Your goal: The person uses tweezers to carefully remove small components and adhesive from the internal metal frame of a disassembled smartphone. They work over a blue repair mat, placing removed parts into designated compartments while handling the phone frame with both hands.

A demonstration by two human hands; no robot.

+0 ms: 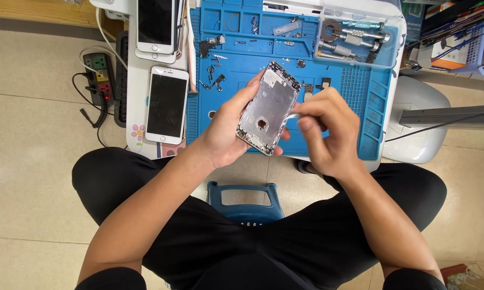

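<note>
Above the blue silicone work mat's (236, 115) near edge, the left hand (223, 134) grips a gutted silver phone housing (269, 107), long axis tilted away-right, while the right hand (328, 131) pinches a thin tool at its right edge.

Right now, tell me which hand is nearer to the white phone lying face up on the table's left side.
Left. The left hand holds the stripped phone housing just right of the white phone; the right hand is farther right, beyond the housing.
</note>
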